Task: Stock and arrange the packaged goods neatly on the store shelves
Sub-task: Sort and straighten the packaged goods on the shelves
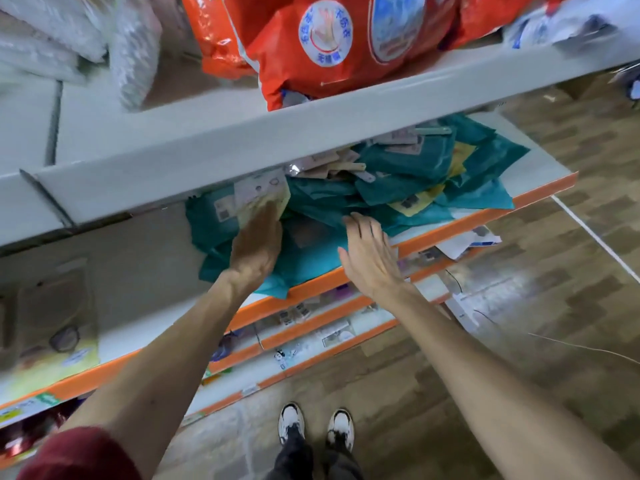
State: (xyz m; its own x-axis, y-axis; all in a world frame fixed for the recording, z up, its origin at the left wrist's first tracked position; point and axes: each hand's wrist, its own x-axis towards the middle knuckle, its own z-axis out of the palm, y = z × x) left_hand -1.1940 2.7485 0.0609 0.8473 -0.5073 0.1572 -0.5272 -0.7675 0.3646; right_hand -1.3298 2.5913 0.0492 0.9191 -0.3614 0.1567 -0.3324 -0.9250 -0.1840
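A loose heap of flat teal packets (408, 181) with yellow and beige labels lies on the white shelf with an orange front edge (460, 221). My left hand (258, 245) reaches into the left part of the heap, its fingers on a pale yellow-labelled packet (263, 197); whether it grips the packet cannot be told. My right hand (369, 256) hovers flat with spread fingers over the front of the heap, near the shelf edge, holding nothing.
A white shelf board (214, 157) above hides the back of the heap. It carries large orange bags (332, 46) and white packs (48, 43). A yellow-green packet (55, 327) lies at the left. Lower orange-edged shelves (311, 327), wood-pattern floor and my shoes (315, 424) are below.
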